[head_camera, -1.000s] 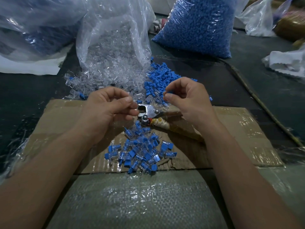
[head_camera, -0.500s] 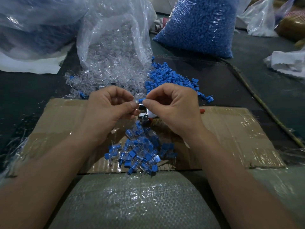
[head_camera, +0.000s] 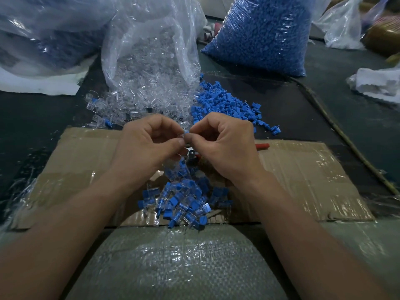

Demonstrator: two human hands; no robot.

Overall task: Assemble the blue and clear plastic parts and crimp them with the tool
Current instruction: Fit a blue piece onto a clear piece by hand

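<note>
A blue bag (head_camera: 259, 33) and a clear bag (head_camera: 151, 50) stand behind a cardboard sheet (head_camera: 303, 174) bearing a pile (head_camera: 184, 200) of joined parts.
Above the pile, left hand (head_camera: 147, 148) and right hand (head_camera: 225, 146) meet at the fingertips, both pinching one blue part (head_camera: 185, 132); the tool (head_camera: 263, 145) lies beneath them, red handle showing.

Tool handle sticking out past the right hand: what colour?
Red. The tool handle lies on the cardboard; the head view shows it best.

Tool (head_camera: 262, 145) largely hidden, blue bag (head_camera: 259, 29) cropped
</note>
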